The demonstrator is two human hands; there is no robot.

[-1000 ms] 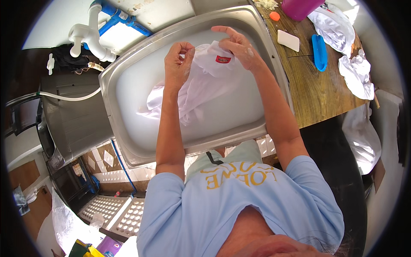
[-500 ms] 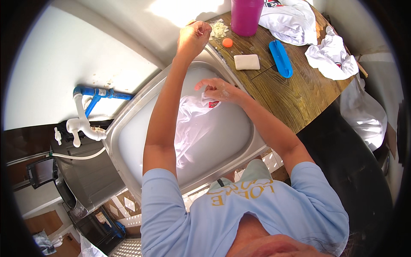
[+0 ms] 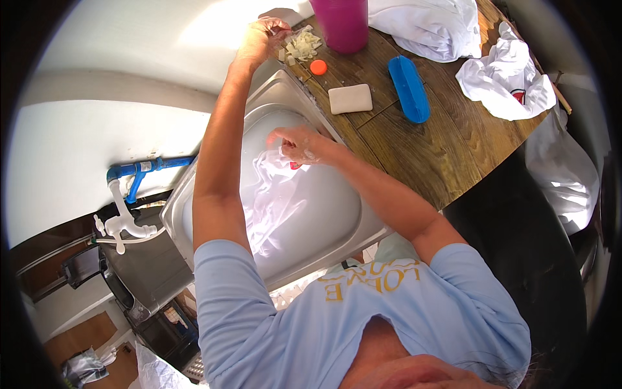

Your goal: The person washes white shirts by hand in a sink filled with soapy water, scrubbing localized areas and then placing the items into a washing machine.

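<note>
My left hand (image 3: 262,37) is at the far end of the sink, beside a small heap of pale shavings (image 3: 303,45) on the wooden counter. Its fingers are curled together, and whatever may be between them is too small to make out. Over the sink basin (image 3: 337,217), my right hand (image 3: 299,144) grips a white garment (image 3: 275,194) near a red patch. Most of that garment hangs down into cloudy water. To the right of the shavings lie an orange cap (image 3: 318,67), a white bar of soap (image 3: 350,98) and a blue elongated brush or case (image 3: 409,89).
A purple container (image 3: 342,26) stands at the back of the counter (image 3: 440,149). White garments (image 3: 427,29) lie at its far right, and a white bundle (image 3: 562,175) hangs past its edge. A white faucet (image 3: 123,223) on blue pipe is left of the sink.
The whole view has shifted, so counter and sink sit further left. My left hand has turned, its fingers still curled beside the shavings. My right hand keeps its grip on the garment.
</note>
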